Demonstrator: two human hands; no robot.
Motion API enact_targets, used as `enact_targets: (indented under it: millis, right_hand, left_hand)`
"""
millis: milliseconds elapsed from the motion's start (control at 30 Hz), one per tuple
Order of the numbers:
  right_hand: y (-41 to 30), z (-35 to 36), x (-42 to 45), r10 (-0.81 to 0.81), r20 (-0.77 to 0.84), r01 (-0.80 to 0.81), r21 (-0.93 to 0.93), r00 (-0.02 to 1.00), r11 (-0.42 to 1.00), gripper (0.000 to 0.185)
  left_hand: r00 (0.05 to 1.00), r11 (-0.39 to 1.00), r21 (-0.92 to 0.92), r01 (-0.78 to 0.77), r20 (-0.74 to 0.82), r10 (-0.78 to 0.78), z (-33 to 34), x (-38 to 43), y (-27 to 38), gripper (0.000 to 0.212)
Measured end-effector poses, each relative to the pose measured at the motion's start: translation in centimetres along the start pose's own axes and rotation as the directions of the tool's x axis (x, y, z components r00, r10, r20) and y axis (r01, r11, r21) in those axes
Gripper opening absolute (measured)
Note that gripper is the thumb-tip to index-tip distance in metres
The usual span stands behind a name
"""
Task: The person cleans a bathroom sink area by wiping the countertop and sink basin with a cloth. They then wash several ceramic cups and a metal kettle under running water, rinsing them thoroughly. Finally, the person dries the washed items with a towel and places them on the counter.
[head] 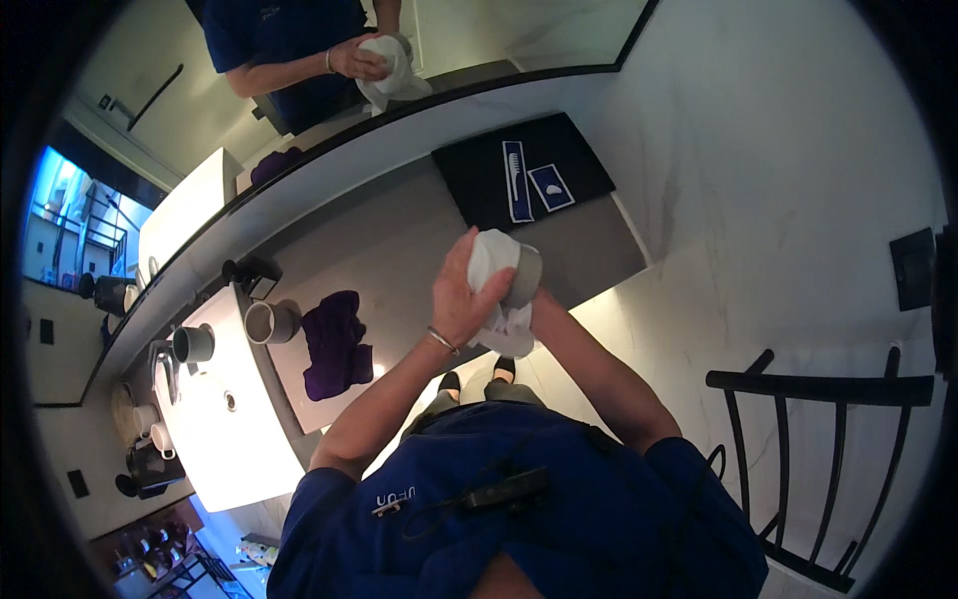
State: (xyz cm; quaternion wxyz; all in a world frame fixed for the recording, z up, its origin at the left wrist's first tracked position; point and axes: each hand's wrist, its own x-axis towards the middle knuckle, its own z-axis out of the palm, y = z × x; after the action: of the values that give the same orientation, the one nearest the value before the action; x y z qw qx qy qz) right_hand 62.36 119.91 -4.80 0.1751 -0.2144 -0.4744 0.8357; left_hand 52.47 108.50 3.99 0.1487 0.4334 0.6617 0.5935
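Observation:
My left hand, with a bangle at the wrist, grips a white cloth pressed over a grey cup. The cup is tilted on its side in the air above the counter's front edge. My right hand supports the cup from the right; its fingers are mostly hidden behind the cup and cloth. Loose cloth hangs below both hands. Left of them on the grey counter are a crumpled dark purple cloth and another grey cup.
A black mat holds a comb packet and a smaller packet. At left stands a white basin with a dark grey cup on it. A mirror runs along the wall. A black rack stands right.

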Motion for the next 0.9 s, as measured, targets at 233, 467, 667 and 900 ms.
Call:
enact_targets:
  millis: [233,467,667,900]
  right_hand:
    - [-0.1,-0.3,-0.8,0.270,-0.060,-0.200,0.526,0.961,0.827,0.029]
    - [-6.9,2.3,-3.8,-0.493,0.180,0.449,-0.735,0.851,0.508,0.014]
    - [-0.9,0.2,-1.3,-0.181,-0.181,0.028,-0.630,0.967,0.776,0.029]
    - [-9.3,2.2,-4.1,0.521,0.082,-0.462,-0.358,0.850,0.811,0.053]
  left_hand:
    - [0.966,0.971,-0.058,0.231,0.133,-0.222,-1.6,-2.3,-1.1,0.046]
    - [0.448,-0.034,-0.531,0.847,0.746,-0.493,-3.0,-2.3,-0.1,0.065]
    - [0.825,0.757,-0.336,0.560,0.305,-0.475,-0.5,-1.9,-1.4,0.047]
    - [0.842,0.262,-0.831,0.490,0.375,-0.387,-1.7,0.8,-4.2,0.041]
